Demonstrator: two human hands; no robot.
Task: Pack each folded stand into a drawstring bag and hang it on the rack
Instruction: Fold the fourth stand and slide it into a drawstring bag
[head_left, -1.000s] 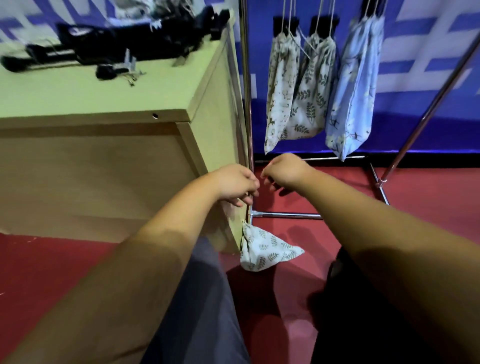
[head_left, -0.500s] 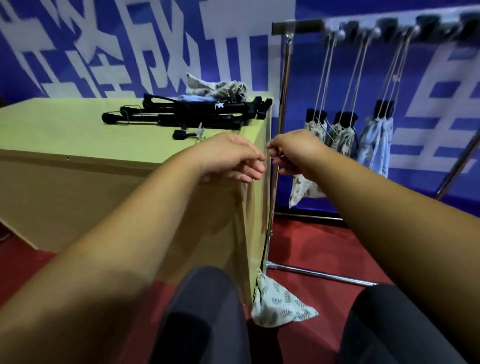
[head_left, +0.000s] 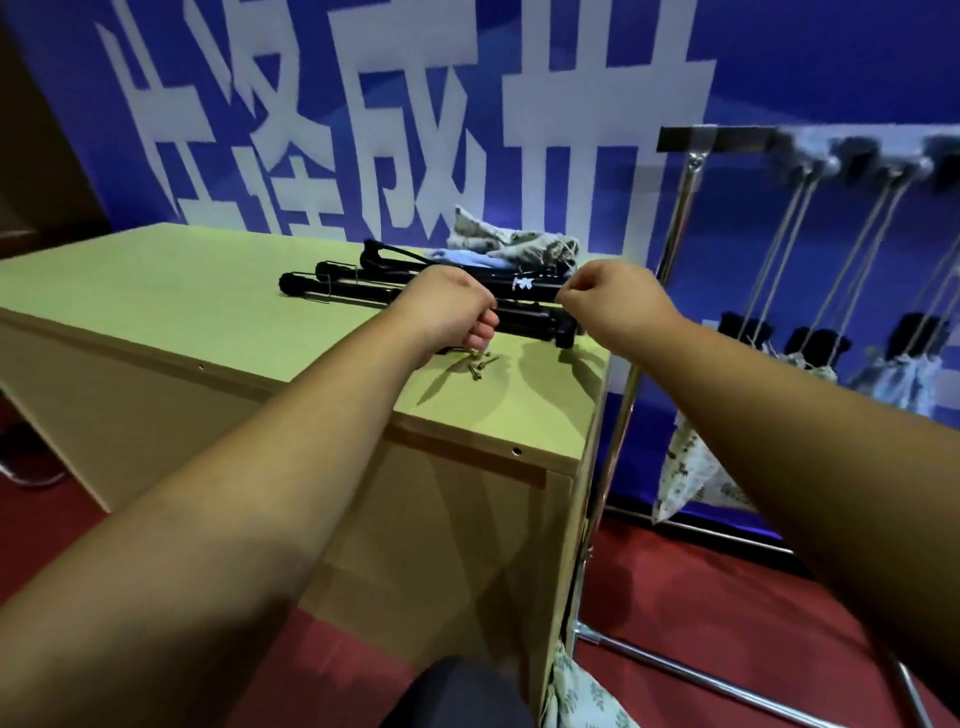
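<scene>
Green-topped table (head_left: 208, 291), rack (head_left: 691, 139) just right of it with filled drawstring bags (head_left: 685, 467) hanging. Folded stands (head_left: 353, 288) lie on the table's far end. My left hand (head_left: 452, 306) curls at the nearest one, right hand (head_left: 608, 306) fisted beside it, can't tell if either's actually gripping.

Stands (head_left: 363, 293) on table (head_left: 182, 291), far right part; bag pile (head_left: 514, 244) just behind them, screws (head_left: 480, 364) nearer. Rack (head_left: 675, 260) right of table, hanging bags (head_left: 691, 467) on it. Loose bag (head_left: 576, 696) on floor (head_left: 701, 597) at table's near right corner.
</scene>
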